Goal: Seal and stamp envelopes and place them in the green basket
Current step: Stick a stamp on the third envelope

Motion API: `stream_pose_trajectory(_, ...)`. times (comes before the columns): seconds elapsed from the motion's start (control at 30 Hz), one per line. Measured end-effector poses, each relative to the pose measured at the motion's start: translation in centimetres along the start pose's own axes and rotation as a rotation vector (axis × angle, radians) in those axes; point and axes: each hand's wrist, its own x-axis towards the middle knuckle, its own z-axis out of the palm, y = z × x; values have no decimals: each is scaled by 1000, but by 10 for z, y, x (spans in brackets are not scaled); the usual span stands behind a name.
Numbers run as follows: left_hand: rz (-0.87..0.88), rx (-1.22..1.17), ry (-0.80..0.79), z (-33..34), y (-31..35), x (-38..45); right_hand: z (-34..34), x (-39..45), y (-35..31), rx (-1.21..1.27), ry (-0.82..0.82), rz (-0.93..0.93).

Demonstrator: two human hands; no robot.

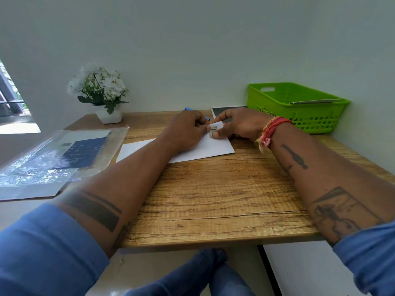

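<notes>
1. The fingertips of both hands meet on a small white paper stamp with a dark printed picture [214,129]. The right hand [239,124] pinches it between thumb and forefinger, while the left hand [186,130] curls in and nips its near edge.
2. The stamp is held just above the flat white paper envelope [210,147], over its far right corner.
3. The envelope lies on the wood-grain table [213,189] with its long axis running left to right, directly under both hands, so the stamp probably only needs to go straight down.
4. The green slotted plastic basket [299,107] stands at the table's far right corner, nearer the right hand, with something flat already inside.
</notes>
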Motion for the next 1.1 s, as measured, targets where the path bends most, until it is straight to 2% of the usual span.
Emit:
stream_pose_trajectory(0.13, 6, 11, 0, 1, 1, -1, 2, 1, 0, -53, 12, -4)
stream_pose_trajectory(0.4, -3, -17, -55, -2, 2, -3, 0, -2, -2, -1, 57, -5)
stream_pose_trajectory(0.53, -20, -40, -58, -4, 3, -4, -1, -8, -8, -208, 289, -206)
stream_pose_trajectory(0.6, -39, -57, -63, -4, 4, -5, -2, -12, -14, -227, 326, -308)
stream_pose_trajectory(0.67, -51, -75, -51, -4, 3, -5, -2, -14, -17, -301, 297, -323)
stream_pose_trajectory(0.8, -87, -169, -36, -3, -1, -4, 1, -14, -17, -456, 203, -237)
stream_pose_trajectory(0.97, -116, -237, -61, -6, -2, -5, 5, -10, -17, -498, 226, -219)
stream_pose_trajectory(1.1, -114, -229, -67, -5, -2, -5, 7, -10, -14, -437, 218, -223)
